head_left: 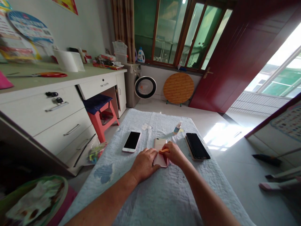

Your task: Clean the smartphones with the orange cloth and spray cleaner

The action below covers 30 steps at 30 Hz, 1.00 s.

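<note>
A rose-gold phone (160, 143) lies face down on the cloth-covered table in front of me, its camera end away from me. My left hand (144, 162) steadies it from the left, fingers along the side and thumb at the near edge. In my right hand (173, 153) is a small orange cloth (164, 151), pinched and pressed on the phone's back. To the left lies a white phone (132, 142) with a dark screen facing up. A small spray bottle (177, 128) stands behind my right hand. Farther right is a black-screened device (198, 146), apparently stacked on another flat item.
A pale blue quilted cloth (160, 121) covers the table. On the left stand a white desk (56, 122), a red stool (103, 117) and a waste bin (67, 191). Behind are a washing machine (131, 84) with its door open and a round wooden tabletop (178, 88).
</note>
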Tool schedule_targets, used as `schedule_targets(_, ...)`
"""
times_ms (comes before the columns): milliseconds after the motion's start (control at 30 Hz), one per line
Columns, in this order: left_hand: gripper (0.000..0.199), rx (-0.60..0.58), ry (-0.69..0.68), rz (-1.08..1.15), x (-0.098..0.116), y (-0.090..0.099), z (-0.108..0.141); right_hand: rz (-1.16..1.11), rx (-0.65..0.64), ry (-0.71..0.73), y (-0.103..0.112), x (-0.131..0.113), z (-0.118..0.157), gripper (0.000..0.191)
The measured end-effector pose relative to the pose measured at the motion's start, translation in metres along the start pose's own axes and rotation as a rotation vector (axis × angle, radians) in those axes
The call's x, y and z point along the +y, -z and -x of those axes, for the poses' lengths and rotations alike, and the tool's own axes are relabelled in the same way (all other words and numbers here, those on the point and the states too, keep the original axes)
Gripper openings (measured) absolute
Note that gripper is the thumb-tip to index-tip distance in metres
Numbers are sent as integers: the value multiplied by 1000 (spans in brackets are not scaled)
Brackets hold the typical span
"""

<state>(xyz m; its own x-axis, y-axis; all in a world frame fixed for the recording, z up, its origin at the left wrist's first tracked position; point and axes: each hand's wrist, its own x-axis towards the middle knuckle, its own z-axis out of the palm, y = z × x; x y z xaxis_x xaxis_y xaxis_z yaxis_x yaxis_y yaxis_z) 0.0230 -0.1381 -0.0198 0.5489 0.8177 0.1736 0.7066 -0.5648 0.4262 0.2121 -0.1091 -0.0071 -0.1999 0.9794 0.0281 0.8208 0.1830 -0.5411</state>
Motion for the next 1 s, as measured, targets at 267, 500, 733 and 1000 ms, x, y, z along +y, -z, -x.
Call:
schedule_targets(267,39,49,-25,-13,0,-4,-1,-66,-94,48,1,-12,44,7)
schedule_targets(500,39,16,-15,-29,-1,-3,-1,-49,-178,50,10,-13,43,10)
schedule_targets(733,39,-24,-18,-33,0,0,-1,69,-27,-6,4,3,12,12)
schedule_targets(1000,42,-44,1,-51,2,2,-1,280,59,-69,3,12,-32,18)
